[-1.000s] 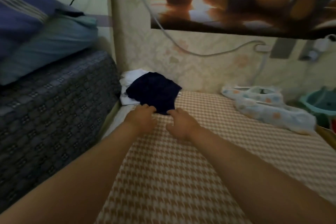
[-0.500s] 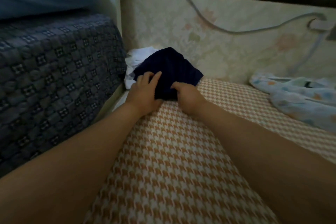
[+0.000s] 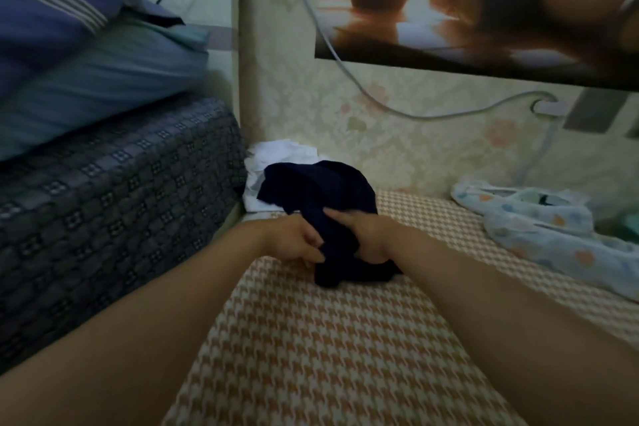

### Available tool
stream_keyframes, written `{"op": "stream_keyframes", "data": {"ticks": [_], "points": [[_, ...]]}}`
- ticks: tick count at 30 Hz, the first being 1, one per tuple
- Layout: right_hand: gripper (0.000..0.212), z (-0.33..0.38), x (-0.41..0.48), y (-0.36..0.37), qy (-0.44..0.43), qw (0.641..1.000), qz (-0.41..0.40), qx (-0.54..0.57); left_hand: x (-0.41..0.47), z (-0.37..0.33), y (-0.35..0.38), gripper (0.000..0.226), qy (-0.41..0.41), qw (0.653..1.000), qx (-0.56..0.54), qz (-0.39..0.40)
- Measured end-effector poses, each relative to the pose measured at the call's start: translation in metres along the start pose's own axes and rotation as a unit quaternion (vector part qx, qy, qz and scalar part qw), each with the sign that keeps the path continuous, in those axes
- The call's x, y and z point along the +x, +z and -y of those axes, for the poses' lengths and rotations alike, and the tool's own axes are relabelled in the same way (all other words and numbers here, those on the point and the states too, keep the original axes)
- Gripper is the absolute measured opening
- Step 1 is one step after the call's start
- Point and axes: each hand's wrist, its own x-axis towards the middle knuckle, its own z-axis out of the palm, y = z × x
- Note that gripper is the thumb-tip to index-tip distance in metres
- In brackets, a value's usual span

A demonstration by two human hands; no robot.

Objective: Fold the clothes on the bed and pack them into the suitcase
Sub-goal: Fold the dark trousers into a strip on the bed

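navy garment (image 3: 321,190) bunched on bed (image 3: 311,339); left hand (image 3: 294,239) and right hand (image 3: 363,232) both grip it

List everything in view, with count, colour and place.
dark navy crumpled garment: one, navy, bed's far end, in both hands
white crumpled cloth: one, white, corner behind it
pale blue spotted fabric: one, pale blue, bed's right side
houndstooth bed sheet: one, orange-white, covering the bed
patterned quilt block: one, dark blue, left
soft pillows: two, blue, atop the quilt
wall cable: one, grey, across wallpaper
wall poster: one, brownish, upper right
left hand: one, pinching the garment
right hand: one, gripping the garment
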Motion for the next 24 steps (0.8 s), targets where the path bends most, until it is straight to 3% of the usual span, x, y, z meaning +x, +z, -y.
{"op": "stream_keyframes", "data": {"ticks": [3, 5, 8, 10, 12, 13, 15, 16, 18, 19, 20, 21, 24], "points": [[0.03, 0.012, 0.006, 0.01, 0.031, 0.999, -0.003, 0.042, -0.008, 0.015, -0.011, 0.025, -0.006, 0.99, 0.08, -0.117], [0.013, 0.015, -0.002, 0.011, 0.015, 0.998, 0.007, 0.056, -0.009, 0.023, -0.013, 0.043, 0.014, 0.978, 0.081, -0.193], [0.025, 0.019, -0.044, -0.006, -0.029, 0.986, 0.07, 0.151, -0.004, 0.018, -0.008, 0.077, 0.041, 0.951, 0.206, -0.228], [0.026, 0.017, -0.077, -0.021, -0.032, 0.939, 0.154, 0.307, 0.004, 0.005, 0.001, 0.095, 0.002, 0.937, 0.294, -0.187], [0.022, 0.007, -0.096, -0.031, -0.009, 0.894, 0.195, 0.403, 0.015, -0.008, 0.017, 0.087, -0.033, 0.941, 0.312, -0.13], [0.018, 0.002, -0.1, -0.033, -0.003, 0.904, 0.171, 0.392, 0.02, -0.011, 0.024, 0.07, -0.036, 0.952, 0.286, -0.107], [0.005, -0.009, -0.095, -0.029, 0.02, 0.952, 0.038, 0.303, 0.026, -0.014, 0.032, 0.042, -0.021, 0.973, 0.203, -0.103], [0.02, -0.013, -0.091, -0.026, 0.035, 0.968, -0.035, 0.248, 0.027, -0.013, 0.034, 0.041, -0.001, 0.978, 0.167, -0.125], [0.073, -0.015, -0.079, -0.016, 0.037, 0.977, -0.126, 0.166, 0.025, -0.018, 0.03, 0.045, 0.057, 0.984, 0.087, -0.145], [0.097, -0.013, -0.072, -0.011, 0.019, 0.982, -0.139, 0.129, 0.023, -0.02, 0.027, 0.044, 0.093, 0.985, 0.033, -0.139], [0.107, -0.008, -0.065, -0.008, -0.003, 0.986, -0.138, 0.094, 0.018, -0.023, 0.024, 0.044, 0.109, 0.985, -0.017, -0.129], [0.101, -0.005, -0.057, -0.003, -0.027, 0.988, -0.126, 0.087, 0.013, -0.025, 0.021, 0.044, 0.109, 0.985, -0.059, -0.122], [0.023, 0.01, -0.051, -0.007, -0.013, 0.977, -0.05, 0.207, -0.005, -0.022, 0.005, 0.051, 0.033, 0.987, -0.146, -0.054]]}}
